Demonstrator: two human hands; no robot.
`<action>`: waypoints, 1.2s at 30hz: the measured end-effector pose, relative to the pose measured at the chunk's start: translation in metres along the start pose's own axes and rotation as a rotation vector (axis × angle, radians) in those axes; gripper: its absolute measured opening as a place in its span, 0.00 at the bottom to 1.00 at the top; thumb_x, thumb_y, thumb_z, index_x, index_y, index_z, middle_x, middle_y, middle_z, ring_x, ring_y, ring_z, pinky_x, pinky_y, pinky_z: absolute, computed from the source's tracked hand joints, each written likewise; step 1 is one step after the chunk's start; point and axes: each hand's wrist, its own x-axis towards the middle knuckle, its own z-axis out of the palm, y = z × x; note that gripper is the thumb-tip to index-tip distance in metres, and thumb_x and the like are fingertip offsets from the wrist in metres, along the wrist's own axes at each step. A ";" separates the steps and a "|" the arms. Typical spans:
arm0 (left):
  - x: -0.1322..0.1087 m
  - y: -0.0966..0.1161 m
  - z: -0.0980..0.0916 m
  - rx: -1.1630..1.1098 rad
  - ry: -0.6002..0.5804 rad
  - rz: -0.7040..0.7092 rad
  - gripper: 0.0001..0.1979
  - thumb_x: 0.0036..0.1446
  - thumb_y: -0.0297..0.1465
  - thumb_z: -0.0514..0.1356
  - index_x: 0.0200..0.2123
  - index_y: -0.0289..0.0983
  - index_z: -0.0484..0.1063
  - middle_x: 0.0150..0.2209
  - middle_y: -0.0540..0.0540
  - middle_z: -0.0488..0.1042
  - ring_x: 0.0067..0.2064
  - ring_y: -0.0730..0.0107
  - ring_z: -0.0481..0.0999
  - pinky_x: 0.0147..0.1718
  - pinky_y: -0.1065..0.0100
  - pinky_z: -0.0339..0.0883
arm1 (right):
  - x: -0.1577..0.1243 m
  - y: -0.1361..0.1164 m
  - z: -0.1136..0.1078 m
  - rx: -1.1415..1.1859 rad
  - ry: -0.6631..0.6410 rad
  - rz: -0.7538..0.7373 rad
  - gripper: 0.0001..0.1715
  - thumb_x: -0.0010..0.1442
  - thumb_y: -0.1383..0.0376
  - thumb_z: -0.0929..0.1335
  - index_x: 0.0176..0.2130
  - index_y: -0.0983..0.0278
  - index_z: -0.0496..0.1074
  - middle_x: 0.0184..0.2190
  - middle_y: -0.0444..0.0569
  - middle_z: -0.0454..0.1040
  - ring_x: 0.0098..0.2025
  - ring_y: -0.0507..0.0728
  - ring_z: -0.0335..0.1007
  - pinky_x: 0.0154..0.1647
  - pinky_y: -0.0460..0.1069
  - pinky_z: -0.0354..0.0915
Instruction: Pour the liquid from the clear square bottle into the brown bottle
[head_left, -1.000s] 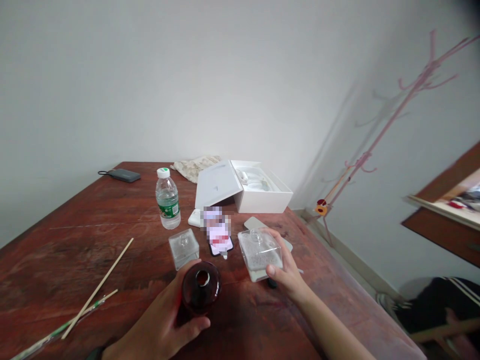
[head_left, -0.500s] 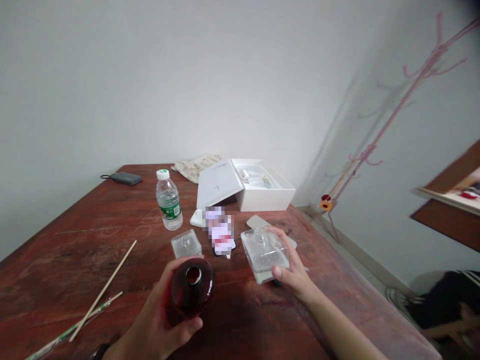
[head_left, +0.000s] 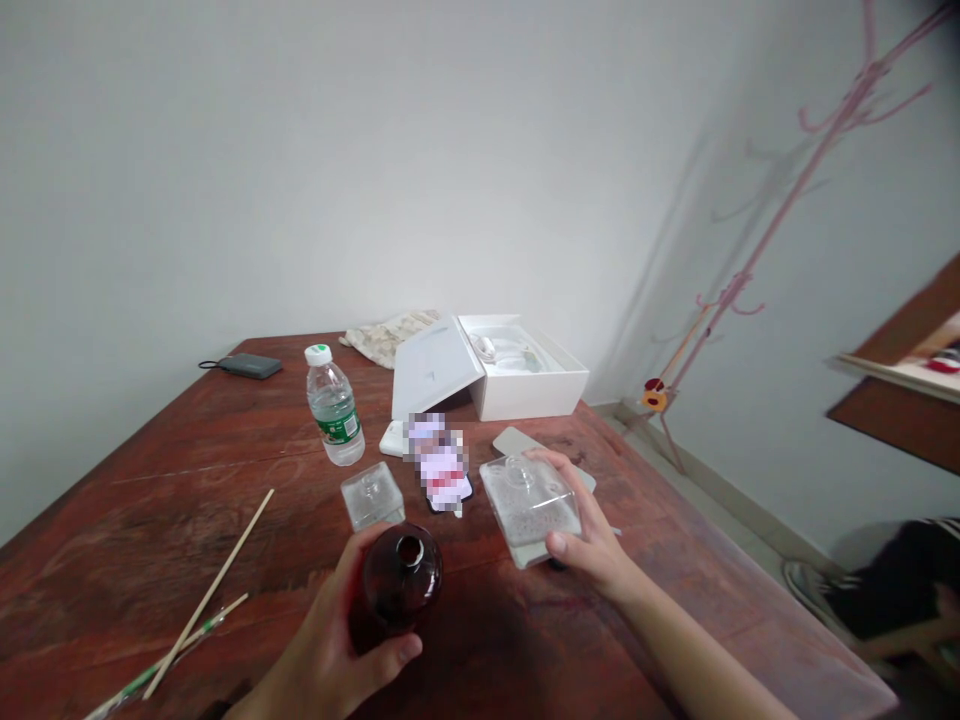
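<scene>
My left hand (head_left: 352,625) is closed around a dark red-brown glass bottle (head_left: 401,590), its uncapped mouth facing up and slightly tilted. In my right hand (head_left: 589,535) is a clear square container (head_left: 529,500) with a round knob on top and a misty, droplet-covered surface; thumb and fingers grip its right side. A smaller clear square container (head_left: 371,495) of similar look stands on the table just beyond the bottle. Between the two containers lies a phone (head_left: 446,485) with a lit, blurred screen.
The reddish wooden table (head_left: 150,540) bears a water bottle (head_left: 335,410), chopsticks (head_left: 210,590), a wrapped stick (head_left: 161,665), a grey pouch-like device (head_left: 255,366), an open white box (head_left: 532,395), a patterned cloth (head_left: 382,338) and a grey flat object (head_left: 517,440). A pink coat stand (head_left: 780,220) leans right.
My left hand has carried the dark bottle slightly to the right, toward the square container. My right hand keeps its hold almost unmoved. The camera view has shifted a little.
</scene>
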 end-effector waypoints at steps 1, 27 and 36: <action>0.000 0.001 0.000 -0.004 0.000 -0.011 0.37 0.65 0.54 0.70 0.69 0.45 0.64 0.64 0.39 0.76 0.64 0.43 0.78 0.66 0.50 0.71 | 0.000 0.000 0.000 0.005 -0.004 -0.003 0.48 0.50 0.39 0.82 0.60 0.53 0.69 0.48 0.52 0.82 0.44 0.67 0.82 0.42 0.56 0.76; -0.003 -0.014 -0.002 0.134 -0.077 0.113 0.40 0.67 0.46 0.70 0.75 0.49 0.57 0.67 0.38 0.74 0.66 0.38 0.76 0.67 0.46 0.71 | -0.001 0.007 -0.004 0.039 -0.053 -0.008 0.45 0.53 0.43 0.82 0.62 0.51 0.70 0.50 0.51 0.83 0.45 0.65 0.82 0.44 0.54 0.76; -0.003 -0.007 0.000 0.112 -0.062 0.073 0.40 0.66 0.50 0.70 0.74 0.47 0.59 0.66 0.38 0.75 0.65 0.40 0.76 0.68 0.46 0.69 | -0.001 0.008 -0.005 0.037 -0.056 -0.003 0.45 0.53 0.43 0.82 0.63 0.51 0.69 0.52 0.52 0.83 0.47 0.65 0.82 0.46 0.54 0.76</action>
